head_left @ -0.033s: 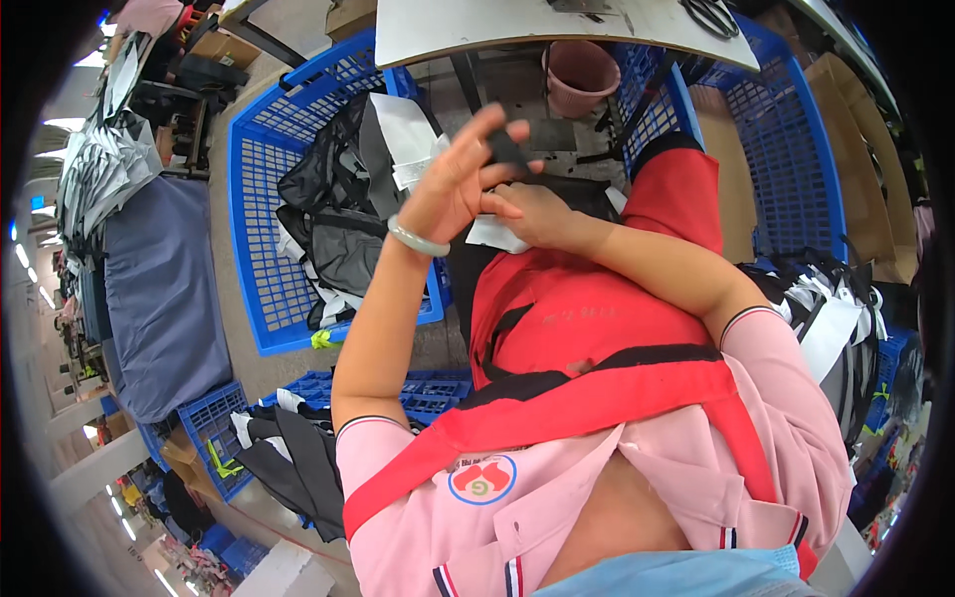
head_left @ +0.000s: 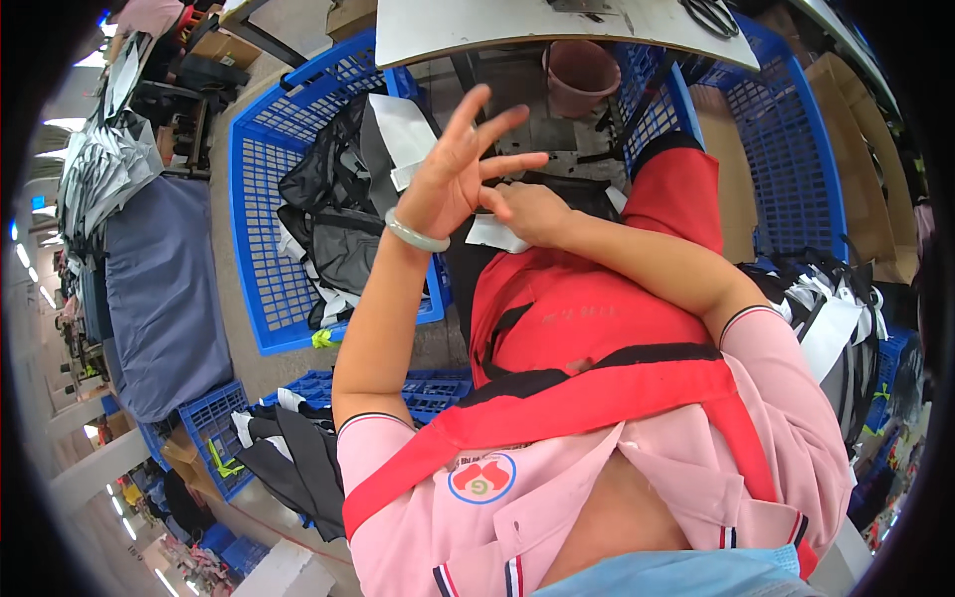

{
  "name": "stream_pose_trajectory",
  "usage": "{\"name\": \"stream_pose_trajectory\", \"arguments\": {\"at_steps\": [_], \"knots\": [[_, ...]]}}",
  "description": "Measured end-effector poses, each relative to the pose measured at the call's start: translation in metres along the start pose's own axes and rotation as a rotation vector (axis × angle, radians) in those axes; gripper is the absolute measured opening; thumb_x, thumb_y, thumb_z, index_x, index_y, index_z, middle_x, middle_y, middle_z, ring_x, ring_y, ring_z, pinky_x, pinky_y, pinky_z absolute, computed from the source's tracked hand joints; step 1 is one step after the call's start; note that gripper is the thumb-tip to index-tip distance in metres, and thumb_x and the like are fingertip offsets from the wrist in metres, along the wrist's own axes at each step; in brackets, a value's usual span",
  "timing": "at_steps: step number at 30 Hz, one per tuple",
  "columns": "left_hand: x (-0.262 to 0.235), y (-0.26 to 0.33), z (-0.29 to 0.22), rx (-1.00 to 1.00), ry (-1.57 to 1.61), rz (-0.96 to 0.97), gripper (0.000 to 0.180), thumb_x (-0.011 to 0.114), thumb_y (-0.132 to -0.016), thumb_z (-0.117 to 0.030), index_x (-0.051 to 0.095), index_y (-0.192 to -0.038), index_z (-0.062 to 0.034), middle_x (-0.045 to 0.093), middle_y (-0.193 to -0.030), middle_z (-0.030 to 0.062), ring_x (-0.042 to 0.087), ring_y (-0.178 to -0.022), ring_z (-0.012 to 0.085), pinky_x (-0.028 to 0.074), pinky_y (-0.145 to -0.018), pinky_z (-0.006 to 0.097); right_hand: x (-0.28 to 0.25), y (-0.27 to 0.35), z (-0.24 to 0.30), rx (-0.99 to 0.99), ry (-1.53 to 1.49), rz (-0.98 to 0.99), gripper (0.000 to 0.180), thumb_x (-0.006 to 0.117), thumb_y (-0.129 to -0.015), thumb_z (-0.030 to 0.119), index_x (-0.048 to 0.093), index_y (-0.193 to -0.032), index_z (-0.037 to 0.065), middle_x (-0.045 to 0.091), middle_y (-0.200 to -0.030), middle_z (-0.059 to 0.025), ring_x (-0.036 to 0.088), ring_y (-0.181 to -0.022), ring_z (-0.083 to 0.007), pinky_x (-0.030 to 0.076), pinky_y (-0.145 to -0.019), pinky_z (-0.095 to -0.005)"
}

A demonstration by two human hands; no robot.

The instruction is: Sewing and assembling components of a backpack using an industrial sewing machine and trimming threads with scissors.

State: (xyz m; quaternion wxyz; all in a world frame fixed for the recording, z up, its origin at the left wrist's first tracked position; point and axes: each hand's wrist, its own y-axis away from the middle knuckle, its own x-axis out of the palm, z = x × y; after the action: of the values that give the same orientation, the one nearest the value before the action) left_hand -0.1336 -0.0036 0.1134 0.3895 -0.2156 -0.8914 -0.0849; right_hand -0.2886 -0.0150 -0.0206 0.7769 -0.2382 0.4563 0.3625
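Observation:
My left hand is raised above my lap with its fingers spread and nothing in them. A pale bangle circles its wrist. Close beside it, my right hand rests low with curled fingers on a black fabric piece over my lap. Its fingertips are hidden, so the exact grip is hard to see. A white piece sticks out below that hand. To the left, a blue plastic basket contains black and grey fabric pieces with white parts.
A white table stands ahead, with black-handled scissors at its right. Under it is a pink bin. Another blue basket lined with cardboard stands at right. Fabric piles lie beside my right side; a cloth-covered stack is far left.
A small dark blurred thing at my left hand's fingers is no longer there. My left fingers have spread and lifted. My right hand has stayed in place.

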Motion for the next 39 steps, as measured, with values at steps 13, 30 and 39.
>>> {"name": "stream_pose_trajectory", "arguments": {"at_steps": [13, 30, 39], "knots": [[0.095, 0.018, -0.017, 0.058, -1.952, 0.557, 0.013, 0.064, -0.081, -0.024, 0.064, -0.079, -0.0102, 0.051, -0.078, 0.0060, 0.054, -0.081, 0.0225, 0.036, -0.084, 0.039, -0.191, 0.077, 0.029, -0.304, -0.332, 0.373, 0.024, 0.062, -0.086, 0.027, 0.066, -0.099, 0.007, 0.055, -0.090, -0.0116, 0.056, -0.092, -0.0306, 0.046, -0.077, -0.0413], [0.082, -0.105, -0.041, -0.209, -1.154, 0.017, 0.016, 0.071, -0.081, -0.008, 0.071, -0.093, 0.0016, 0.068, -0.080, 0.0016, 0.059, -0.072, 0.0063, 0.049, -0.067, 0.023, -0.285, 0.065, -0.049, 0.097, -0.546, 0.049, 0.029, 0.064, -0.086, 0.023, 0.064, -0.101, -0.002, 0.066, -0.084, -0.0159, 0.061, -0.078, -0.0206, 0.048, -0.075, -0.0337], [0.074, -0.175, -0.080, -0.287, -1.228, 0.002, 0.016, 0.067, -0.085, -0.010, 0.069, -0.095, 0.0023, 0.066, -0.080, 0.0022, 0.059, -0.068, 0.0073, 0.048, -0.062, 0.022, -0.319, 0.023, -0.090, 0.236, -0.580, 0.002, 0.028, 0.066, -0.086, 0.025, 0.066, -0.097, 0.000, 0.057, -0.073, -0.0003, 0.049, -0.073, -0.0083, 0.042, -0.069, -0.0259]]}}
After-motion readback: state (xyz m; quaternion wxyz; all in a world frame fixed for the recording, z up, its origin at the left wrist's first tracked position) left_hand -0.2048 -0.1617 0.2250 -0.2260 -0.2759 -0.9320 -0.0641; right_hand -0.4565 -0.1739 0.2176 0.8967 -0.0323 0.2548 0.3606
